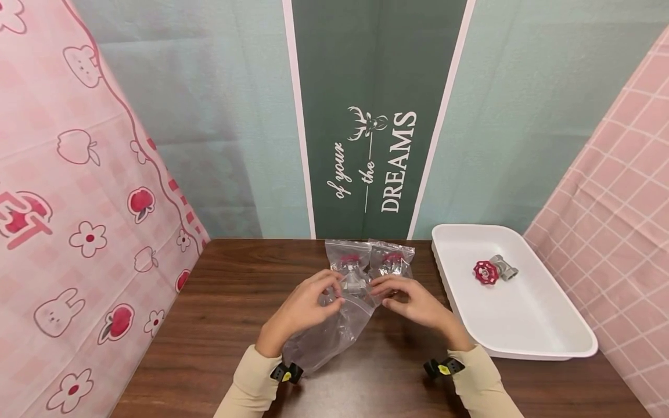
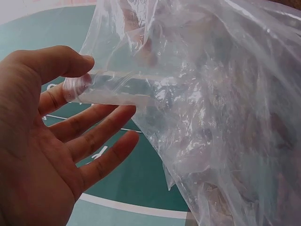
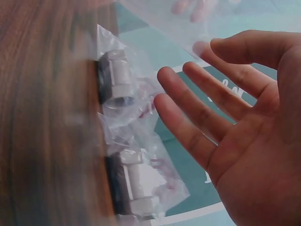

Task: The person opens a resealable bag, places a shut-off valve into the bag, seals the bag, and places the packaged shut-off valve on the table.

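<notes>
A clear zip bag (image 1: pixel 334 331) hangs between my two hands above the table, crumpled and see-through. My left hand (image 1: pixel 308 305) has its thumb and index finger at the bag's edge, the index fingertip showing through plastic in the left wrist view; the other fingers are spread. My right hand (image 1: pixel 413 302) pinches the opposite corner of the bag between thumb and index finger, its remaining fingers extended. Behind the hands lie two bagged valves, a left valve (image 1: pixel 351 277) and a right valve (image 1: pixel 393 264), each with a red handwheel and metal body.
To the right stands a white tray (image 1: pixel 528 331), holding one unbagged valve (image 1: pixel 504 268) with a red handwheel (image 1: pixel 486 272). The brown wooden table (image 1: pixel 219 325) meets a printed cloth backdrop (image 1: pixel 225 145) at its far edge.
</notes>
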Available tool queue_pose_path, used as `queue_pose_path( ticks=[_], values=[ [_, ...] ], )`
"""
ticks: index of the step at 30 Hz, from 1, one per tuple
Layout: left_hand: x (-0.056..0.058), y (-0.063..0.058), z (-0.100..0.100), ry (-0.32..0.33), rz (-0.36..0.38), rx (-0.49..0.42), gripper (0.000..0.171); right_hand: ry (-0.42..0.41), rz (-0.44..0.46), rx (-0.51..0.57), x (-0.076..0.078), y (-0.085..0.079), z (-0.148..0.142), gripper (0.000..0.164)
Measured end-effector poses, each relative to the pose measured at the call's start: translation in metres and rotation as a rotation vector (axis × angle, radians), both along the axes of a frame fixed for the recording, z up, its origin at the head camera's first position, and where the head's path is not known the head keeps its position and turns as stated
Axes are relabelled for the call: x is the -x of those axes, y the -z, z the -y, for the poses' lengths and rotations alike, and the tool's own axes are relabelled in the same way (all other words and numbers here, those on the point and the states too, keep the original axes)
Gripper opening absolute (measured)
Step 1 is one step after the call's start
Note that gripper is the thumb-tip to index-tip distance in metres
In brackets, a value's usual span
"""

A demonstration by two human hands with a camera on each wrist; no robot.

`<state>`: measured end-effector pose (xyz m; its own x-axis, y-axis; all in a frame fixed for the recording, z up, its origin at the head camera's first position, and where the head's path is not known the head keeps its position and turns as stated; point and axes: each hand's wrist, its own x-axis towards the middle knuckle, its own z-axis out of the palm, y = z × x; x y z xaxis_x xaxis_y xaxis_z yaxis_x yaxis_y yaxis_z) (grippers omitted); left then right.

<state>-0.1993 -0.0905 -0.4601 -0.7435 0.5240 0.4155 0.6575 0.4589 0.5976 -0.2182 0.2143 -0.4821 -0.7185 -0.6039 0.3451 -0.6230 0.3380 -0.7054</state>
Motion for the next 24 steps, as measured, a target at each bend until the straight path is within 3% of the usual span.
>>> queue_pose_path(
  ticks=[9,24],
  values=[
    [-0.001,0.000,0.000,-0.002,-0.014,-0.004,0.015,0.050,-0.045,0.011,0.003,-0.022,-0.015,0.027],
    [-0.002,0.001,0.001,-0.004,-0.011,-0.004,0.015,0.296,-0.130,-0.140,0.016,-0.059,-0.051,0.021]
  ],
)
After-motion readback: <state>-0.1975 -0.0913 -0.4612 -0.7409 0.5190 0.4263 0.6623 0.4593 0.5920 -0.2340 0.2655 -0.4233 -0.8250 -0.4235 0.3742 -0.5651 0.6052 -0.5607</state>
